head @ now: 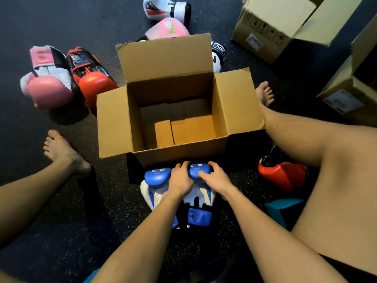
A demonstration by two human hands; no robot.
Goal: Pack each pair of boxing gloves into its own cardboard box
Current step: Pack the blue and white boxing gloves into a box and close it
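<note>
An open cardboard box [114, 123] stands on the dark floor between my legs, with only loose cardboard pieces inside. Just in front of its near wall lie two blue and white boxing gloves side by side: the left glove [156, 177] and the right glove [201, 216]. My left hand [180, 180] presses down between the two gloves, fingers curled over them. My right hand [216, 177] grips the top of the right glove.
A pink glove [48, 86] and a red and black glove [92, 78] lie left of the box. Behind it lie a pink glove [169, 28], a white glove [163, 9] and a black and white one [217, 56]. A red glove [283, 174] is at my right thigh. More boxes [271, 23] stand at right.
</note>
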